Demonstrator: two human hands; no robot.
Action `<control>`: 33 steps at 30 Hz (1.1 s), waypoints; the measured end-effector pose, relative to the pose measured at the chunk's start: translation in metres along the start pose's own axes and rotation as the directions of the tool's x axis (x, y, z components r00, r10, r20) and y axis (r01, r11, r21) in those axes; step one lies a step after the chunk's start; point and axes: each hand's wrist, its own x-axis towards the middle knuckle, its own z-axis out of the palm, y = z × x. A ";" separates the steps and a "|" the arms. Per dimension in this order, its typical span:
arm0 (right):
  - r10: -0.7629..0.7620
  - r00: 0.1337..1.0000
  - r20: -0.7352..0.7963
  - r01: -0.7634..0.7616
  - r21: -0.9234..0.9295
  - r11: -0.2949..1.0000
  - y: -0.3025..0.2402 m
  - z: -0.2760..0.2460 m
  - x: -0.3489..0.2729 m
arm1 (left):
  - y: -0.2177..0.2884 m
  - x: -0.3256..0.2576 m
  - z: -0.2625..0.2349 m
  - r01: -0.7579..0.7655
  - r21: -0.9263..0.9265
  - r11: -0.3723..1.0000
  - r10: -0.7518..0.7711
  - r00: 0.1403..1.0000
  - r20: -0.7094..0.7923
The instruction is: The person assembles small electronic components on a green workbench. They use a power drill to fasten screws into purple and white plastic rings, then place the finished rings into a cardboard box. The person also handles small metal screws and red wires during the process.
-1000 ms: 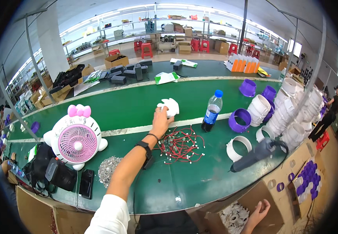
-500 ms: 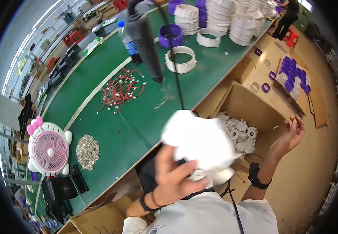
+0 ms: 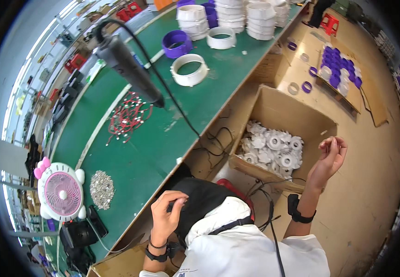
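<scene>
My left hand [image 3: 165, 214] is raised in front of the table's near edge, its fingers bent and the tips brought against the thumb. Whatever they might pinch is too small to see. Beside the near wall of a cardboard box [image 3: 303, 108], my right hand [image 3: 330, 159] hangs in the air, fingers loosely curled and somewhat apart, holding nothing visible. White plastic parts [image 3: 273, 147], several with round holes, lie heaped in that box. Over the table hangs a dark electric screwdriver [image 3: 128, 69] on a black cable, away from both hands.
On the green table [image 3: 149, 161] are a pile of small metal pieces [image 3: 102, 189], red wires [image 3: 128, 117], a pink-and-white fan [image 3: 62, 193], a white ring [image 3: 189, 70], a purple ring [image 3: 177, 44] and stacked white rings [image 3: 260, 21]. Purple rings [image 3: 336, 64] lie on floor cardboard.
The blurred white object at my left hand is gone from there; that hand has moved left and its fingers have closed. My right hand appears slightly farther left. The view has shifted.
</scene>
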 end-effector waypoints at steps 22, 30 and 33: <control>0.179 -0.358 0.916 0.154 -0.131 0.979 0.020 0.274 -0.217 | -0.094 -0.119 -0.147 0.411 0.221 0.884 0.020 0.439 -0.898; 0.197 -0.308 0.931 0.056 -0.188 0.980 0.086 0.285 -0.217 | -0.096 -0.109 -0.143 0.576 0.132 0.807 -0.084 0.333 -0.939; -0.107 -0.396 0.912 0.128 0.171 0.977 0.117 0.280 -0.207 | -0.112 -0.110 -0.139 0.542 0.209 0.814 0.053 0.288 -0.956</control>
